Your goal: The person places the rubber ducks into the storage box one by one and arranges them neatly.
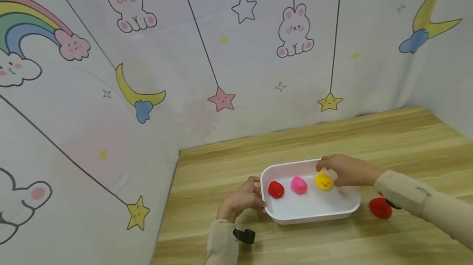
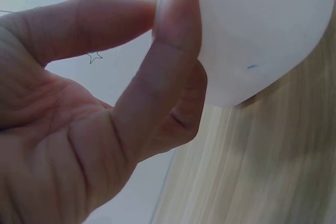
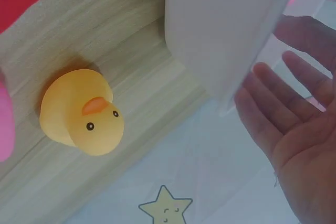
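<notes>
A white plastic tray (image 1: 306,207) stands on the table with a row of small toys in it. From left to right they are a red rubber duck (image 1: 276,190), a pink rubber duck (image 1: 299,185) and a yellow rubber duck (image 1: 324,181). My left hand (image 1: 240,200) grips the tray's left end, its thumb and finger pinching the white wall (image 2: 252,30) in the left wrist view. Over the tray's right end, my right hand (image 1: 347,170) hovers beside the yellow duck. In the right wrist view that hand (image 3: 299,114) has its fingers loosely extended, holding nothing visible.
Right of the tray lies a red toy (image 1: 380,208), partly under my right sleeve. The right wrist view shows another yellow duck (image 3: 81,111) on the wooden table (image 1: 218,156), near a pink edge (image 3: 4,124). A patterned cloth (image 1: 255,64) hangs behind the table.
</notes>
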The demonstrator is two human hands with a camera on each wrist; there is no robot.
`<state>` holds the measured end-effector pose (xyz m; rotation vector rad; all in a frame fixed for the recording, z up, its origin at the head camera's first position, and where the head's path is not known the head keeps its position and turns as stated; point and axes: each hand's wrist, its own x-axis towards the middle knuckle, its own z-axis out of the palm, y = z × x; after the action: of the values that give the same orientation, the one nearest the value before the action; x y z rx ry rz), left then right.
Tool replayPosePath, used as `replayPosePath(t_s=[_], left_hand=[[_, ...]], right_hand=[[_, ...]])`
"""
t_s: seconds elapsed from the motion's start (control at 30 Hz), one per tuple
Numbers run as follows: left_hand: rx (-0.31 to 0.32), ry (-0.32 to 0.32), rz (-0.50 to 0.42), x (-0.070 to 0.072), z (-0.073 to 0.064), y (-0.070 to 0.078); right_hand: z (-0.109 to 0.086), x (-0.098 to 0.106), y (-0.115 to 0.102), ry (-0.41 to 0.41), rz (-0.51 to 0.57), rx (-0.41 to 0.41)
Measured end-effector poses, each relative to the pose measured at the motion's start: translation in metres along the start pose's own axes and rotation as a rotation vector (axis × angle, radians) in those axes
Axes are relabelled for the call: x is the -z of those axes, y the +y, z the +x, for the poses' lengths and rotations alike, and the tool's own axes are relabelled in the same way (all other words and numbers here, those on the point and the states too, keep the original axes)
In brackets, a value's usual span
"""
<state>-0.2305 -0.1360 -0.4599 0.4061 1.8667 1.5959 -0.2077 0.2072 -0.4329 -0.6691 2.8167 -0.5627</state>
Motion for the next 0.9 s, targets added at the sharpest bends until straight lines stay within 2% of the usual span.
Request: replayPosePath(t_s=[0.33,0.6,0.9], left_hand=[[-0.005,-0.008,0.008,0.002,0.001,-0.001],[0.001,-0.011,0.012,0.0,0.002,-0.003],[-0.001,-0.021,0.014,0.001,0.001,-0.003]], right_hand=[[-0.026,0.021,0.008,0.226,0.098,0.057],[-0.046,0.028,0.023,0.291,0.171,0.011],[-0.059,0.025,0.048,0.342,0.163,-0.034]])
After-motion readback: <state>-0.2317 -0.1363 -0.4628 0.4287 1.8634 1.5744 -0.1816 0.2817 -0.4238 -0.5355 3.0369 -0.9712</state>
